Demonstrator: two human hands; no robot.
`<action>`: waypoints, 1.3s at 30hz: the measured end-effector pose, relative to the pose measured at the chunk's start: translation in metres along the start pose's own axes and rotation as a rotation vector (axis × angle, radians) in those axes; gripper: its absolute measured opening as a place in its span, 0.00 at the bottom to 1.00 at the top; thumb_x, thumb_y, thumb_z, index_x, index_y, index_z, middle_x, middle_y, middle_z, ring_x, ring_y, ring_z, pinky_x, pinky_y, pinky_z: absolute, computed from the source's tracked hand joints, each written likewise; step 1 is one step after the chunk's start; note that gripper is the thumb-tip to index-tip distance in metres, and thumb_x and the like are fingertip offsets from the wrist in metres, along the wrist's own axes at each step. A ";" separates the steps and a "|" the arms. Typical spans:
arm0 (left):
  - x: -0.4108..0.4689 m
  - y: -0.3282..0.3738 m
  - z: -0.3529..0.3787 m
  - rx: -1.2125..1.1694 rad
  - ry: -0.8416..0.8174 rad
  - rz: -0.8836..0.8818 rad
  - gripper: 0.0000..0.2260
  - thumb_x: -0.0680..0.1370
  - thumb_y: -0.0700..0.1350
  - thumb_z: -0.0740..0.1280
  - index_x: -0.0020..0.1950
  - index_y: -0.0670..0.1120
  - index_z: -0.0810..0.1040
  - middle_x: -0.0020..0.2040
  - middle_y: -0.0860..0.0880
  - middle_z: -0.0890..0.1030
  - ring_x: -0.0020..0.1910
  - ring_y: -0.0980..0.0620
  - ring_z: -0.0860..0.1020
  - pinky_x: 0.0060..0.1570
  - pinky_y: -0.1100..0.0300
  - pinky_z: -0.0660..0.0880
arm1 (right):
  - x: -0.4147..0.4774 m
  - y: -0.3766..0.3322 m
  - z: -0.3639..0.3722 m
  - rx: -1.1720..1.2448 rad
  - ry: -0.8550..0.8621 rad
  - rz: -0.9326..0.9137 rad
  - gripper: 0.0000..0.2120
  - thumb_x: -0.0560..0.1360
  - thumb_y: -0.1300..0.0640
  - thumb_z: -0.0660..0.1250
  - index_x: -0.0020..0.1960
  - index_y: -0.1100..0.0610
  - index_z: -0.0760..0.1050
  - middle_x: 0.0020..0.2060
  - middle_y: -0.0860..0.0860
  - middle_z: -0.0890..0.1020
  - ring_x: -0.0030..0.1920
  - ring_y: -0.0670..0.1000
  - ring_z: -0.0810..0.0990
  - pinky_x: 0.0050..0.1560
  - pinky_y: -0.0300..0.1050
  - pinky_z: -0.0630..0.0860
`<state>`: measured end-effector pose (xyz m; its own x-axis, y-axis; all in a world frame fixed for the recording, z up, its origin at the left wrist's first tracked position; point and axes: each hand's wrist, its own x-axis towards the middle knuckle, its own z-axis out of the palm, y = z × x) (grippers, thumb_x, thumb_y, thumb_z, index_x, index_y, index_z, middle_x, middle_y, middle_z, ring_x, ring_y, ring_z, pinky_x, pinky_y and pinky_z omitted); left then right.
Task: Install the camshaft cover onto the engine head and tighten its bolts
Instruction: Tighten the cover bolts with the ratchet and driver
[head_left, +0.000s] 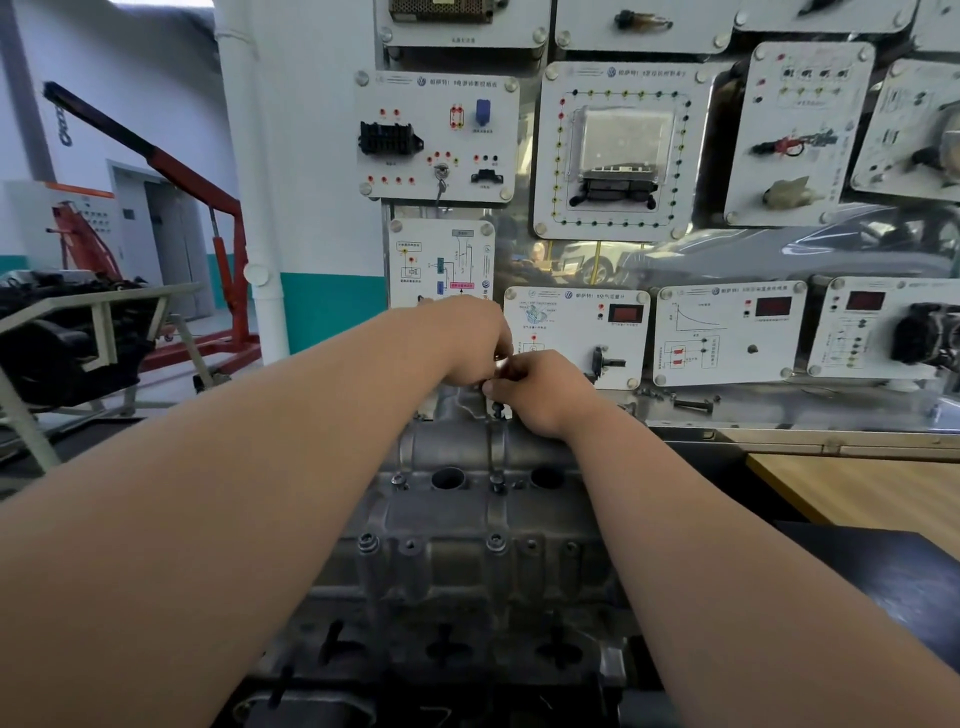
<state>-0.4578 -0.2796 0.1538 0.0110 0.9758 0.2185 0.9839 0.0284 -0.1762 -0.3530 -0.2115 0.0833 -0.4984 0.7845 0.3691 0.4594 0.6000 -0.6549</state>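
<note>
Panels of a training board fill the wall beyond the hands, and a red engine hoist stands well off to the left of the left arm. Under both forearms lies the engine head. The camshaft cover already sits on top of it, its long axis running away from the person toward the hands.

The left hand and the right hand meet at the cover's far edge, touching each other. The right hand's fingers curl in a pinch over the far bolt, which stands upright just below its fingertips and looks proud of its hole. The left hand's fingers are curled downward too, but whether they grip anything is hidden.

Closer to the person than the hands, seated bolts show on the cover. Loose bolts lie on the surface to the right of the right hand.

The right hand is nearer the far bolt, so the coming turn likely falls to it, spinning about the bolt's vertical axis.
</note>
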 end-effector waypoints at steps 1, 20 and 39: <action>0.000 -0.001 0.002 -0.006 0.013 0.006 0.14 0.77 0.42 0.64 0.61 0.55 0.78 0.56 0.53 0.79 0.56 0.50 0.75 0.56 0.51 0.71 | 0.000 0.000 -0.001 -0.002 0.000 0.002 0.09 0.76 0.54 0.69 0.42 0.59 0.79 0.34 0.52 0.79 0.33 0.47 0.72 0.32 0.38 0.66; 0.006 0.001 0.008 0.012 0.064 0.007 0.09 0.77 0.46 0.63 0.53 0.49 0.81 0.48 0.49 0.81 0.47 0.49 0.75 0.49 0.53 0.70 | 0.001 -0.001 -0.002 -0.028 0.007 0.028 0.14 0.76 0.54 0.68 0.32 0.55 0.72 0.27 0.49 0.72 0.29 0.48 0.69 0.30 0.41 0.63; 0.007 0.019 -0.002 0.093 -0.059 -0.200 0.13 0.79 0.43 0.62 0.63 0.50 0.74 0.61 0.50 0.74 0.60 0.47 0.71 0.62 0.46 0.65 | 0.001 -0.001 -0.002 0.037 -0.006 0.042 0.07 0.74 0.56 0.70 0.43 0.60 0.81 0.34 0.53 0.81 0.33 0.48 0.72 0.35 0.42 0.68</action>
<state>-0.4388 -0.2727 0.1543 -0.1955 0.9598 0.2014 0.9450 0.2393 -0.2231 -0.3526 -0.2109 0.0856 -0.4837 0.8078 0.3370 0.4527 0.5604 -0.6935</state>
